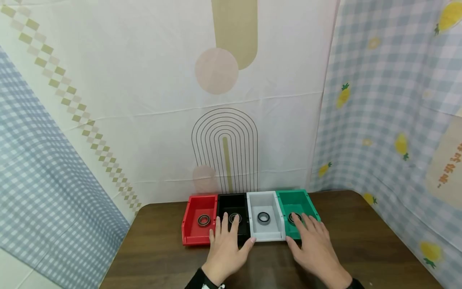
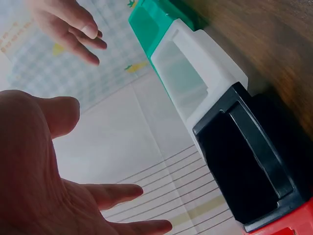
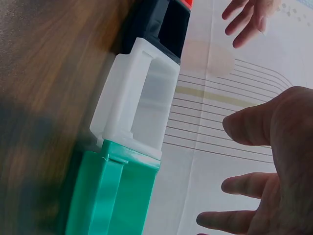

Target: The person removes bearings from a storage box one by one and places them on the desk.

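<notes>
With the white bin as landmark, the black bin sits against its left side, the red bin beyond that, and the green bin against its right side, all on the brown table; one bearing lies flat inside the white bin, and the other three bins hold one ring apiece, two partly hidden by fingers; the left hand hovers left of the white bin, over the black one, the right hand right of it, over the green, both with fingers extended and spread, gripping nothing
</notes>
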`<state>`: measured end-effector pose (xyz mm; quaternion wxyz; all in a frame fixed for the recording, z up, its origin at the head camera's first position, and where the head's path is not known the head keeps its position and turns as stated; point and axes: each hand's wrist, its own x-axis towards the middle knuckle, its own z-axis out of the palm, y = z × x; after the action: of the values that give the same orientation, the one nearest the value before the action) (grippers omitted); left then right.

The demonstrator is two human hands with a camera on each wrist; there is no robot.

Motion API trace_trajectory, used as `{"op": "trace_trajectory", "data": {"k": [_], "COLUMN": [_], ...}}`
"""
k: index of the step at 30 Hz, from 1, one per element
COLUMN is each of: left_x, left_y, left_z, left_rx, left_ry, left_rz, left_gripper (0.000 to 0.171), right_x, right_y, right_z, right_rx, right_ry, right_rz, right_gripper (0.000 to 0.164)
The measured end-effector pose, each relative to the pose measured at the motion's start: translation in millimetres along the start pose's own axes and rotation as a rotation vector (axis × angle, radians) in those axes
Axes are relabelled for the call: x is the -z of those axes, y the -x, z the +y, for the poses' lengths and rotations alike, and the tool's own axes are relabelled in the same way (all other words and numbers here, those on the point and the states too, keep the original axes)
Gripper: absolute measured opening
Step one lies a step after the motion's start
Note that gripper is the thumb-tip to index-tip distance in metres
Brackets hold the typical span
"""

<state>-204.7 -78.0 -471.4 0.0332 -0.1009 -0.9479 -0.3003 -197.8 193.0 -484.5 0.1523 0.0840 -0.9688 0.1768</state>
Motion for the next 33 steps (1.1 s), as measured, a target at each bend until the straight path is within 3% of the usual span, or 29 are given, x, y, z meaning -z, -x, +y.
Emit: {"op": "trace_trajectory", "data": {"k": [8,14,18,24,29,33], "left_x": [9.5,26.4,42.1,56.2,57.3,52.4], "left_y": [-8.2,-22.5,-29.6,-45.7,-64.8,-77.6], "left_z": [-17.1,-52.3,-78.5,-114.4,-138.0,-151.2], "left_rx": [0.022,0.061,0.118,0.187,0.230,0.246], "left_ry": [-0.053,-0.114,-0.156,-0.214,-0.229,-0.247], "left_rz": [0.123,0.280,0.341,0.311,0.230,0.203], "left_gripper": [0.082,0.071,0.066,0.062,0.052,0.049], "right_x": [0,0,0,0,-2,-2], "right_y": [2,1,1,4,3,4], "right_z": [2,-2,-6,-8,-7,-8], "right_rx": [0.005,0.021,0.029,0.041,0.054,0.068], "right_ry": [-0.020,-0.007,-0.015,-0.029,-0.033,-0.028], "right_rz": [0.001,0.018,0.022,0.027,0.008,-0.007], "right_gripper": [0.067,0.067,0.066,0.067,0.068,0.070]}}
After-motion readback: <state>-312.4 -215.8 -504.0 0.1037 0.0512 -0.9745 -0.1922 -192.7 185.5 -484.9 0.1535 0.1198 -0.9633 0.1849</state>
